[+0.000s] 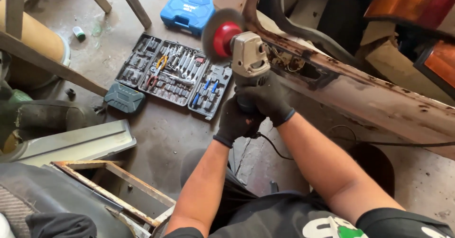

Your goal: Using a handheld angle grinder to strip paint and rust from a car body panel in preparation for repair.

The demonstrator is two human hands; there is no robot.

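Observation:
I hold an angle grinder (246,58) with a grey metal head and a red-backed spinning disc (222,35), blurred by motion. My right hand (268,97), in a black glove, grips the grinder body just under the head. My left hand (235,122), also gloved, wraps the rear of the handle below it. The disc sits beside the left end of a long rusty car body panel (360,93) that slopes down to the right. A black power cable (272,149) trails from the handle.
An open tool case (175,74) with sockets, pliers and screwdrivers lies on the concrete floor. A closed blue case (187,10) sits behind it, a small dark green case (124,97) at its left. A grey metal panel (80,142) and rusty frame (118,183) lie lower left.

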